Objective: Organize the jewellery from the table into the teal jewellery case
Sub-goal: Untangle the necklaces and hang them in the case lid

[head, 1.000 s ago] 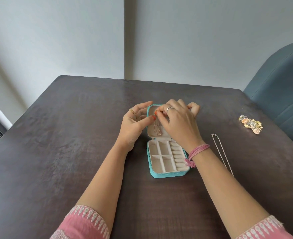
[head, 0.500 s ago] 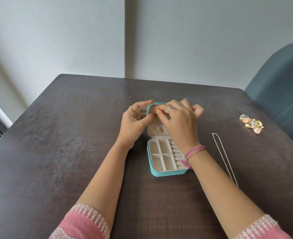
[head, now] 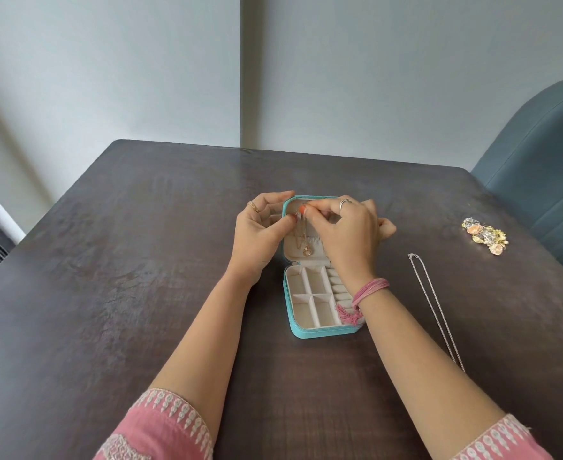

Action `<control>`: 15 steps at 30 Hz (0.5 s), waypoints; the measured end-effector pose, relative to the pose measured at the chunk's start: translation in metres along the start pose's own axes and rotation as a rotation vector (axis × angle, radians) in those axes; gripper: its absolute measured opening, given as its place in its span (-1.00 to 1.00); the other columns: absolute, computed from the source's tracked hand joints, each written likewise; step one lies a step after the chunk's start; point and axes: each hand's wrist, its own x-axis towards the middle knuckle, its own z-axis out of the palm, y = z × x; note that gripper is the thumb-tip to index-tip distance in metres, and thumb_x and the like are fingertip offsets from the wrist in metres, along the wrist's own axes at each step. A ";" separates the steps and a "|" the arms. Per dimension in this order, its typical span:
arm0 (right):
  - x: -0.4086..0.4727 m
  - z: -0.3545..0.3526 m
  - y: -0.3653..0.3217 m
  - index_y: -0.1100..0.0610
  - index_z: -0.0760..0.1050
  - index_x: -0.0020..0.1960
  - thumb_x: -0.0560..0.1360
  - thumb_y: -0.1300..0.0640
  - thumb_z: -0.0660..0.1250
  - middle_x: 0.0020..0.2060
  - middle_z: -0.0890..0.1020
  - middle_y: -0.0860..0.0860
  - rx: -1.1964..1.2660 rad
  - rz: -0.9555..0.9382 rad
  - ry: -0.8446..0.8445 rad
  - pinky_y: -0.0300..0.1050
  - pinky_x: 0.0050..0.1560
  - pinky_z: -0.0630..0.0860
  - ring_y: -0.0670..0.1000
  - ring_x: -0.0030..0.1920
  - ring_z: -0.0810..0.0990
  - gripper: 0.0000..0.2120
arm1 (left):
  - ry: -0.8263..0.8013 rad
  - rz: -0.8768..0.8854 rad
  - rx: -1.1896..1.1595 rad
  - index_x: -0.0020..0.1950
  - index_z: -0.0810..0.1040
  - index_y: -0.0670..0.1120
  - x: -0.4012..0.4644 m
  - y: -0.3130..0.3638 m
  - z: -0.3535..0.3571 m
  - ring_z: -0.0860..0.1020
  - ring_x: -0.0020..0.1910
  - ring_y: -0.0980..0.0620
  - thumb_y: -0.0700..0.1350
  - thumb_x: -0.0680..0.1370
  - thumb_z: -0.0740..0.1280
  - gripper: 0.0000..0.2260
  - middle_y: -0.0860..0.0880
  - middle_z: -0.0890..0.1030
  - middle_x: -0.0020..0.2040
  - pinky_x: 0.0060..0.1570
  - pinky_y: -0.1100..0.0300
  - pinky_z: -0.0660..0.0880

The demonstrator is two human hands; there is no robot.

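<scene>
The scene is viewed by a single wide-angle camera worn on the head, aimed forward and down across the dark table [head: 107,260] toward the grey wall [head: 107,78]. The forearms are seen at close range from above and behind, entering from the bottom edge; no second view is provided

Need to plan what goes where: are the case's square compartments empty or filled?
Empty, where visible. The case lies open and its four square compartments show only bare cream lining; the right wrist hides part of the ring rolls.
</scene>
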 end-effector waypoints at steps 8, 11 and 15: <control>-0.005 0.005 -0.003 -0.08 0.66 -0.21 0.42 -0.15 0.40 -0.30 0.60 -0.15 -0.034 -0.042 0.071 0.07 -0.05 0.25 -0.05 -0.11 0.38 -0.83 | 0.036 0.004 -0.019 -0.01 0.57 -0.07 0.001 0.000 0.002 0.63 -0.13 0.10 -0.39 0.51 0.31 -0.77 -0.10 0.66 -0.05 -0.17 0.26 0.54; -0.006 0.007 -0.004 -0.06 0.64 -0.26 0.41 -0.17 0.40 -0.32 0.60 -0.14 -0.038 -0.030 0.106 0.03 -0.06 0.20 -0.09 -0.14 0.33 -0.79 | 0.038 0.008 -0.013 -0.01 0.56 -0.08 0.000 0.001 0.003 0.62 -0.15 0.13 -0.38 0.52 0.31 -0.79 -0.08 0.65 -0.07 -0.19 0.28 0.54; -0.007 0.009 -0.004 -0.04 0.65 -0.26 0.41 -0.19 0.39 -0.32 0.61 -0.13 -0.039 -0.029 0.118 -0.01 -0.07 0.17 -0.11 -0.14 0.33 -0.76 | 0.020 0.007 -0.004 -0.02 0.56 -0.08 0.000 0.001 0.001 0.63 -0.13 0.12 -0.36 0.52 0.31 -0.81 -0.05 0.65 -0.07 -0.17 0.26 0.55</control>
